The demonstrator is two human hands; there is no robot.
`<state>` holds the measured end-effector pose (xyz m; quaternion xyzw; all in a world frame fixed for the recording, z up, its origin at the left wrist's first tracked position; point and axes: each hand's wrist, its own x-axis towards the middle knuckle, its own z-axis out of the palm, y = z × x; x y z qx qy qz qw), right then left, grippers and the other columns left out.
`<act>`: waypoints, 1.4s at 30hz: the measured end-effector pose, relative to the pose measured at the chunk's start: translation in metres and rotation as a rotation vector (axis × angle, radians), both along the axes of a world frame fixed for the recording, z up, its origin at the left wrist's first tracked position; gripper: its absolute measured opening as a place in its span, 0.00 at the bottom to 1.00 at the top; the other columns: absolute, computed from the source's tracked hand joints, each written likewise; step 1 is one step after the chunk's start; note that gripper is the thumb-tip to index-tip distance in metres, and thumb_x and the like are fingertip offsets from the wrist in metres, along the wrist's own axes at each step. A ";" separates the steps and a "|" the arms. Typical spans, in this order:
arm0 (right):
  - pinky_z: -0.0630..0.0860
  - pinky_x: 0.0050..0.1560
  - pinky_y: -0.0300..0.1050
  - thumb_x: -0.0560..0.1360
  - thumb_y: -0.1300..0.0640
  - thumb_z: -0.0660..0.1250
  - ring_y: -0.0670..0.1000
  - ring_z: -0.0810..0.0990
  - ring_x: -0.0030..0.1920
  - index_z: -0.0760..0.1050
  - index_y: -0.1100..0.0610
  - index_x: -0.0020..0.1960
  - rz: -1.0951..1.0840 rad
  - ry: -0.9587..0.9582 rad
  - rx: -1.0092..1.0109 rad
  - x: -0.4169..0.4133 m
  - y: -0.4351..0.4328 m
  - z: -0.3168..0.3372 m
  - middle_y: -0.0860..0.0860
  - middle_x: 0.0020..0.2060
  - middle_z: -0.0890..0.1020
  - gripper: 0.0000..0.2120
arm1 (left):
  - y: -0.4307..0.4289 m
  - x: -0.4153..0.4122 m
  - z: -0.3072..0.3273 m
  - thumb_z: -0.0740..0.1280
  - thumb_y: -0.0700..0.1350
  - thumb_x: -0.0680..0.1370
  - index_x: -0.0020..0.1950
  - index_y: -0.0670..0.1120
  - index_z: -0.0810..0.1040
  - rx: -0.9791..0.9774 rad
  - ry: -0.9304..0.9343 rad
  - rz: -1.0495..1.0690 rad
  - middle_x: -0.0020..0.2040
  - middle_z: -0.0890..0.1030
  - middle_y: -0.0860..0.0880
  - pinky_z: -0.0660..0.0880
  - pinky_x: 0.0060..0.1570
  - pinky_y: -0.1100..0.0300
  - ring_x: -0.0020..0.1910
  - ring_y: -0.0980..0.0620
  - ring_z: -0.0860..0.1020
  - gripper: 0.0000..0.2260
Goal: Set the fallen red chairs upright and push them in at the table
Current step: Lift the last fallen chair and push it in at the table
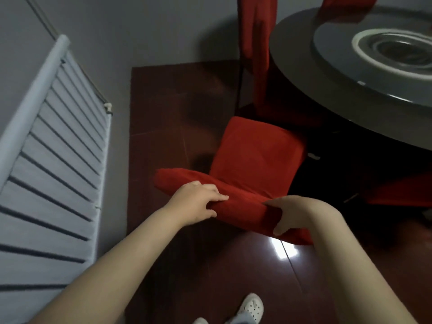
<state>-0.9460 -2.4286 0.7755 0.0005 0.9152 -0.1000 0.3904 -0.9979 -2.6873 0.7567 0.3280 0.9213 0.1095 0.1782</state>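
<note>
While both hands are gripping the top of its backrest, the red chair (257,157) is standing on the dark floor (163,127) just beside the rim of the round table (304,90), with its seat facing the table. The left hand (196,202) is curling over the left part of the backrest. The right hand (297,216) is clasping the right end, fingers wrapped round the fabric.

Judgement: the chair is looking upright already, so the push-in is the step in hand. Both hands should be pressing evenly so the seat goes straight under the rim and does not swing. The floor is glossy and the legs are hidden, so a slow slide is advisable.

Surroundings: a second chair (254,43) is standing upright at the rim farther along, close to the far corner of the seat, and could catch it. A low red shape (397,190) is lying under the rim at the right; whether it is a fallen chair cannot be told. A white radiator (58,160) is lining the left wall, and a white shoe (251,308) is showing near the bottom edge.
</note>
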 end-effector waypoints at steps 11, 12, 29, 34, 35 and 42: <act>0.61 0.70 0.53 0.66 0.37 0.73 0.56 0.63 0.74 0.31 0.45 0.77 -0.148 0.516 0.127 0.007 -0.031 -0.025 0.53 0.76 0.63 0.59 | 0.027 -0.043 0.012 0.72 0.55 0.73 0.67 0.64 0.73 0.008 0.027 -0.014 0.63 0.75 0.63 0.69 0.61 0.57 0.61 0.54 0.72 0.23; 0.64 0.67 0.50 0.68 0.39 0.72 0.55 0.69 0.70 0.36 0.46 0.78 -0.157 0.557 0.168 0.006 -0.031 -0.027 0.51 0.72 0.68 0.55 | 0.029 -0.046 0.013 0.72 0.55 0.73 0.67 0.64 0.73 0.009 0.026 -0.016 0.63 0.75 0.63 0.69 0.60 0.58 0.60 0.54 0.72 0.23; 0.72 0.54 0.45 0.65 0.42 0.73 0.51 0.80 0.56 0.74 0.40 0.65 -0.350 0.471 0.346 -0.016 -0.047 -0.014 0.45 0.54 0.83 0.28 | -0.010 -0.114 -0.016 0.70 0.56 0.73 0.76 0.59 0.60 0.068 0.282 -0.699 0.70 0.69 0.55 0.71 0.61 0.53 0.62 0.51 0.70 0.34; 0.71 0.58 0.44 0.66 0.41 0.72 0.49 0.79 0.58 0.72 0.38 0.67 -0.369 0.457 0.361 -0.010 -0.057 -0.019 0.43 0.57 0.82 0.29 | -0.019 -0.122 -0.024 0.71 0.60 0.71 0.76 0.60 0.59 0.074 0.103 -0.567 0.73 0.63 0.53 0.58 0.73 0.46 0.72 0.49 0.61 0.36; 0.71 0.59 0.45 0.66 0.40 0.72 0.49 0.79 0.58 0.72 0.37 0.67 -0.367 0.447 0.372 -0.007 -0.059 -0.020 0.43 0.57 0.82 0.29 | -0.018 -0.120 -0.025 0.71 0.61 0.70 0.77 0.60 0.57 0.036 0.076 -0.532 0.75 0.60 0.53 0.56 0.74 0.44 0.75 0.47 0.58 0.38; 0.72 0.59 0.44 0.68 0.38 0.71 0.49 0.77 0.61 0.73 0.39 0.67 -0.410 0.397 0.324 0.021 -0.088 -0.022 0.44 0.61 0.80 0.27 | -0.035 -0.100 -0.038 0.68 0.60 0.74 0.76 0.64 0.55 -0.090 0.019 -0.570 0.77 0.62 0.56 0.65 0.68 0.54 0.73 0.53 0.66 0.34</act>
